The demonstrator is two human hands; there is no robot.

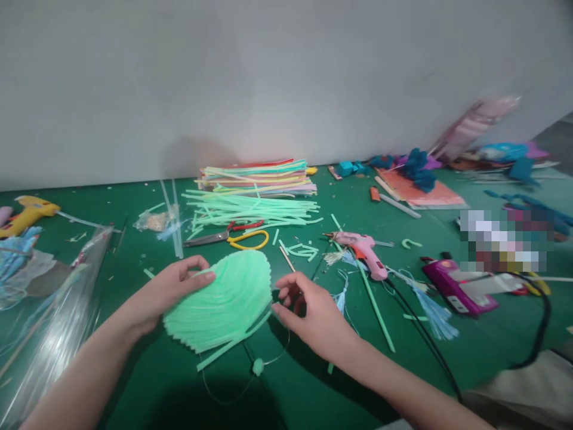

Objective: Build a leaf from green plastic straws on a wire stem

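A mint-green, fan-shaped piece made of fuzzy pipe cleaners (224, 298) is held up over the table. My left hand (179, 286) grips its left edge, thumb on the front face and the other fingers behind. At the right edge is my right hand (308, 307), its fingers half curled and parted, with nothing visible between them. Its thumb tip lies close to the end of a loose green pipe cleaner (224, 353) that runs along the lower edge. Below, a small green pompom (258, 366) sits on a thin clear thread.
Bundled pipe cleaners (255, 206) lie by the wall, with scissors (228, 237) in front. A pink glue gun (364, 248) with a black cable lies right, near blue tassels (432, 310) and a purple box (459, 286). A yellow glue gun (33, 214) and clear plastic sleeves (62, 334) are left.
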